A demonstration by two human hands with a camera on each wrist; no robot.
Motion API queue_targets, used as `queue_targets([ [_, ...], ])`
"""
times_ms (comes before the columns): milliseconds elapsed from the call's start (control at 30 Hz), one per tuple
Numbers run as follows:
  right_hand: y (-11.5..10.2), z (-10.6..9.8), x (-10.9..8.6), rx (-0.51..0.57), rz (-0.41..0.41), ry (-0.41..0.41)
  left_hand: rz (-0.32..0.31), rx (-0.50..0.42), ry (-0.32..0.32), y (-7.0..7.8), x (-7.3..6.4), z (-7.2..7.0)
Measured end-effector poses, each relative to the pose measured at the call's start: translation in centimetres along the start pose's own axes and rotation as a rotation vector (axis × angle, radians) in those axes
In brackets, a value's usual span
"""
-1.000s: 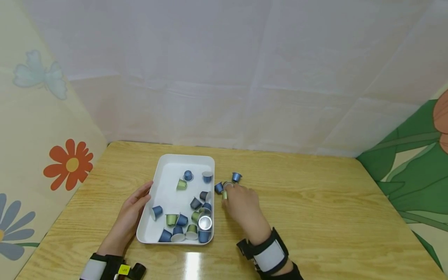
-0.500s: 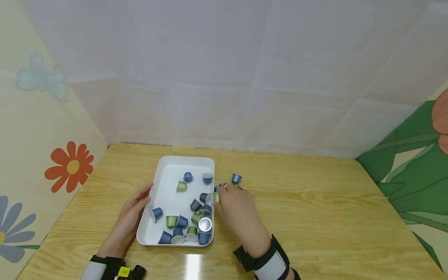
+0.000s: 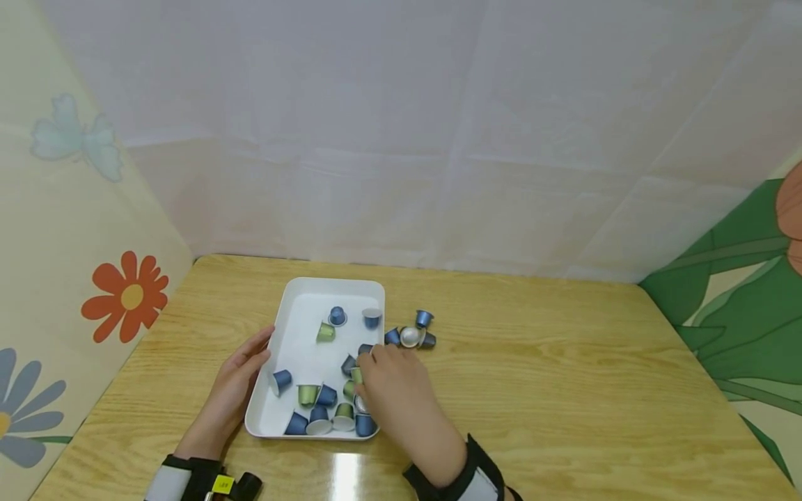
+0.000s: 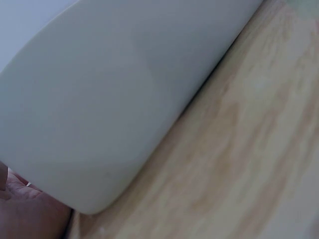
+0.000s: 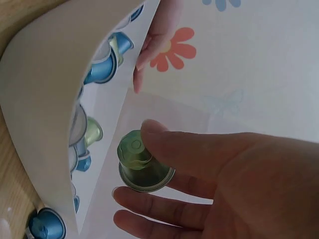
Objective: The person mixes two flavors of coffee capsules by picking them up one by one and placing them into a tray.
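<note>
A white rectangular tray (image 3: 299, 316) lies on the table with several blue, green and dark coffee capsules in it. My left hand (image 3: 232, 379) rests along the tray's left side, fingers fairly straight against the edge. Over the right rim, my right hand (image 3: 397, 390) pinches a green coffee capsule (image 5: 137, 153) between thumb and fingers, two other fingers stretched out below. In the head view this hand partly covers the capsules near the tray's right wall. The left wrist view is mostly filled by the tray's outer wall (image 4: 104, 104).
Right of the tray, a small group lies on the wooden table (image 3: 564, 376): a blue capsule (image 3: 424, 319), another blue capsule (image 3: 392, 337), a silver-lidded capsule (image 3: 410, 337) and a dark capsule (image 3: 429, 341). A white cloth backdrop (image 3: 401, 174) stands behind the table.
My right hand has moved left and toward me with the green capsule, from the group on the table to over the tray's right side. The left hand and tray stay in place.
</note>
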State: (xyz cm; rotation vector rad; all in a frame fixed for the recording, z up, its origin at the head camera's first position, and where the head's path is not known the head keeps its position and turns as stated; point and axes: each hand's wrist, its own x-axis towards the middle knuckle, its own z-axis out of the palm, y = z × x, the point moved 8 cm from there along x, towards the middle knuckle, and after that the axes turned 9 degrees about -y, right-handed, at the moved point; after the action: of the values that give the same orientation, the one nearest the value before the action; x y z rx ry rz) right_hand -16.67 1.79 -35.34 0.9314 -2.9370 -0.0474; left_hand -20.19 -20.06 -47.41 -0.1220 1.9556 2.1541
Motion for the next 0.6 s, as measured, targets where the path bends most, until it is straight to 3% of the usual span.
queue_targets([
  [300, -1.6, 1.0, 0.0, -0.022, -0.053, -0.101, -0.013, 0.011, 0.002, 0.0, -0.1, 0.0],
  [600, -2.4, 1.1, 0.0, -0.009, -0.108, -0.072, -0.012, 0.001, 0.002, 0.0, 0.0, 0.0],
])
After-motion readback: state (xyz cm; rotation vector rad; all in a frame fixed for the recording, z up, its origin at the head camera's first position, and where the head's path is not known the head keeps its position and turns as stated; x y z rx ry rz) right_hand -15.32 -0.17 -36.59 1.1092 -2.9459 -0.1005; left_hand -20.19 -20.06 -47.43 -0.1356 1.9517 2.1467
